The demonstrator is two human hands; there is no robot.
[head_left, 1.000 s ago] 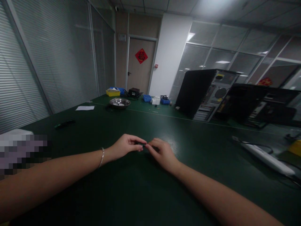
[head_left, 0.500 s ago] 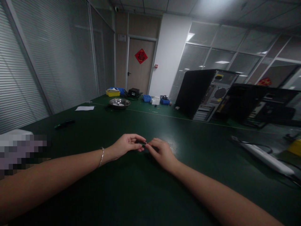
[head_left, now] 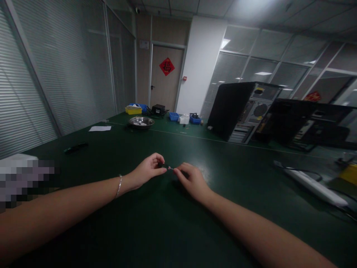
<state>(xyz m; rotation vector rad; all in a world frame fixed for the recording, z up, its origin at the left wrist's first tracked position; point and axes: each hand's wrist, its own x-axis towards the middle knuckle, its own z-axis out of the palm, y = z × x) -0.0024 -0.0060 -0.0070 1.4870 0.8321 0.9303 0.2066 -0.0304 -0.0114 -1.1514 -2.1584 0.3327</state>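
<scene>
Both my hands meet just above the dark green table (head_left: 167, 230), near its middle. My left hand (head_left: 147, 171), with a thin silver bracelet on the wrist, pinches a small dark object (head_left: 165, 167) between thumb and fingers. My right hand (head_left: 191, 179) pinches the other end of the same small object, fingertips almost touching those of the left. The object is too small and dark to name.
At the far edge stand a steel bowl (head_left: 141, 121), yellow (head_left: 133, 110) and blue bins (head_left: 174, 116), and a white sheet of paper (head_left: 99, 128). Two open computer cases (head_left: 245, 111) stand at the right. A white power strip (head_left: 315, 184) lies at right; a dark tool (head_left: 75, 148) lies at left.
My left hand has turned slightly, its fingers lifting higher, and the two hands have drawn a little apart around the small object. The arms stay where they were.
</scene>
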